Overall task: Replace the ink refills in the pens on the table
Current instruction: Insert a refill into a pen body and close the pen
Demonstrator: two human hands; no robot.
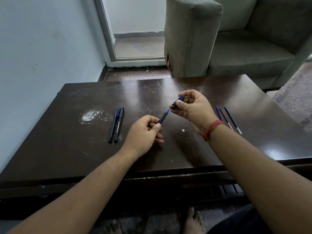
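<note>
— Pens first: how many, and where?

— Three. Two capped pens [116, 125] lie side by side, touching, on the left part of the table [76, 149], well in from its left edge, just right of a pale worn patch [90, 115]. The third pen [163, 117] is held above the middle of the table, uncapped, its blue tip pointing up and away.

— Who has hold of it?

— The left hand [145, 132] grips the lower barrel, fingers curled round it with the thumb laid along the side. The right hand [192, 108] pinches the cap [177, 102] between thumb and fingertips, just beyond the pen's tip and apart from it.

— And the refills?

— Three loose refills [228, 118] lie on the right part of the table, near its right edge. Two cross or touch at their far ends; the third lies just to their right, roughly parallel. The right wrist, with a red thread band [213, 129], covers part of the nearest one.

— Anything else around?

— A grey armchair [236, 39] stands past the far edge of the table, close to it. A white-framed glass door [135, 31] is behind, beside a pale wall. A small white speck [183, 130] sits on the tabletop between the hands. Two bare feet [194, 220] show on the floor under the near edge.

— Does anything lie between the hands and the refills?

— Only the right forearm crosses that part of the table.
</note>
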